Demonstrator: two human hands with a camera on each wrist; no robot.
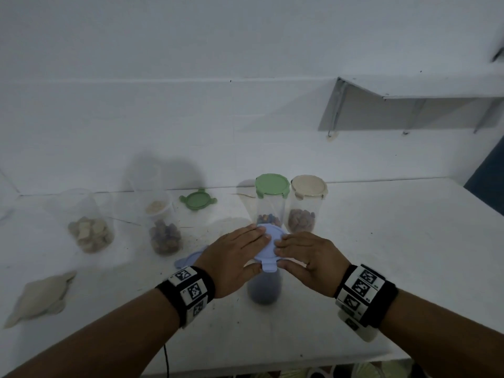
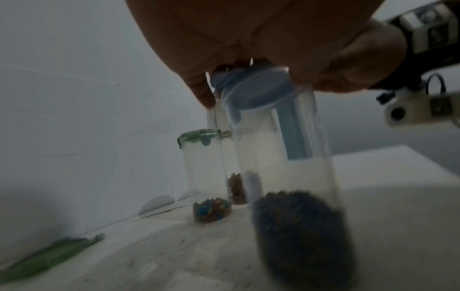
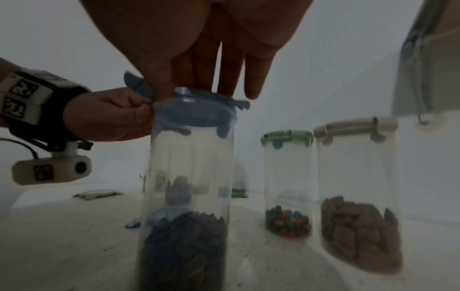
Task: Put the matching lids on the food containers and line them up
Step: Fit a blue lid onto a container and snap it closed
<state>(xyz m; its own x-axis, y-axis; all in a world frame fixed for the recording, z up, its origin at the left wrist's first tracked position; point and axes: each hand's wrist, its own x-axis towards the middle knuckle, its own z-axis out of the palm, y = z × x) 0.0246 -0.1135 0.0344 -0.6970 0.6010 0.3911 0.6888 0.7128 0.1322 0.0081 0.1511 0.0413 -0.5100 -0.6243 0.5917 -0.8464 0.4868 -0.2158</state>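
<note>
A tall clear container (image 1: 264, 291) with dark contents stands at the table's middle front, a blue lid (image 1: 268, 245) on its mouth. My left hand (image 1: 240, 249) lies flat on the lid's left half and my right hand (image 1: 300, 252) on its right half, fingers straight and pressing down. Both thumbs sit at the front rim beside the lid's tab. The right wrist view shows the blue lid (image 3: 196, 110) seated on the container (image 3: 189, 177), its side tabs sticking out. Behind stand a green-lidded container (image 1: 271, 200) and a beige-lidded container (image 1: 308, 203), side by side.
Three open clear containers stand at the left: (image 1: 90, 222), (image 1: 163, 230) and a tall one (image 1: 147, 181) behind. A loose green lid (image 1: 197, 199) lies at the back, a beige lid (image 1: 41, 296) at front left, a second blue lid (image 1: 188, 259) by my left wrist. A shelf (image 1: 422, 88) hangs at upper right.
</note>
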